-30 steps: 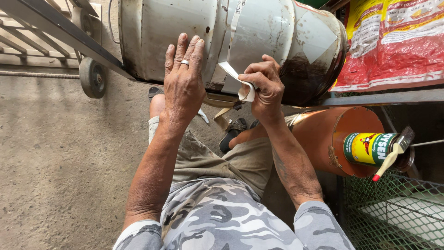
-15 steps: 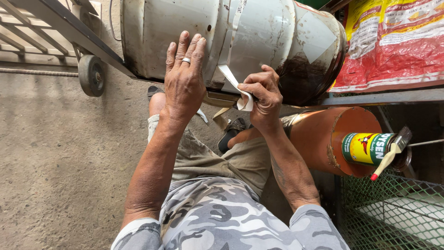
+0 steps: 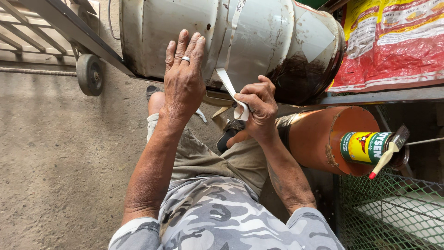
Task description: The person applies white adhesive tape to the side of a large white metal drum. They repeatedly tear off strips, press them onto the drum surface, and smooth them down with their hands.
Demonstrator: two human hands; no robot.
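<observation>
While the left hand [image 3: 184,81] is staying flat on the dirty white metal tank [image 3: 222,39], fingers spread and gripping nothing, the right hand [image 3: 259,104] is pinching the white tape strip [image 3: 229,83] and drawing it farther down off the tank's seam than a second ago, so more tape is peeling free above the orange drum [image 3: 319,136].

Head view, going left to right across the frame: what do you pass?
Small wheel → left hand flat on the white metal tank → right hand pinching the white tape strip → orange drum → paint can → paintbrush.
</observation>
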